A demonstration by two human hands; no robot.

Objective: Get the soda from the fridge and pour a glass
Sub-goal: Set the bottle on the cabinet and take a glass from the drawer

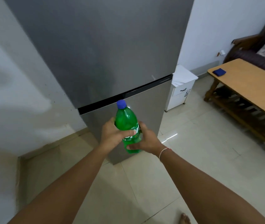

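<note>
Both forearms are reaching forward from the bottom edge, and a bare foot (185, 218) is showing on the tiled floor (193, 159). The left hand (112, 135) is wrapping the middle of the green bottle (127, 120), fingers (129, 132) curling across the label. The right hand (146, 139) is cupping lower down, its thumb pressing near the base. The bottle is standing upright in the air, blue cap (121, 104) still screwed on. If it is cold and wet, it could slip through the grip, and jostling on the way could make it fizz over once opened. Behind it the fridge (104, 54) is standing shut. No glass is showing; the wooden table (250, 81) lies farther right.
</note>
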